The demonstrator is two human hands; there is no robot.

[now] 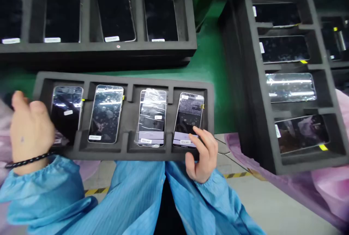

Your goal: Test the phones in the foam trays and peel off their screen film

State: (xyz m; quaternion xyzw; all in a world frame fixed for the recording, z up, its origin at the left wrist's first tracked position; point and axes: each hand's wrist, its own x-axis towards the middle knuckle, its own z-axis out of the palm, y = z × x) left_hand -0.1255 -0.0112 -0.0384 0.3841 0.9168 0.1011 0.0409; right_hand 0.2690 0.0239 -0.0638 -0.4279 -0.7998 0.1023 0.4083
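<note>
My right hand (203, 152) is open, its fingers on or just over the lower screen of the rightmost phone (188, 118), which is lit with lines of text. That phone lies in the end compartment of a black foam tray (125, 155) in front of me. Beside it lies another lit phone (152, 118) under wrinkled clear film. Two dark-screened phones, a middle-left one (106, 115) and a leftmost one (67, 108), fill the other compartments. My left hand (31, 129), with a black braided band at its wrist, is raised at the tray's left end; its fingers are blurred and partly hidden.
Behind, a larger foam tray (103, 48) holds dark phones with white labels and yellow tabs. At right stands a stack of foam trays (253, 118) with several phones in its top one. The green tabletop (209, 53) shows between them. Pink cloth (327, 187) of other people borders both sides.
</note>
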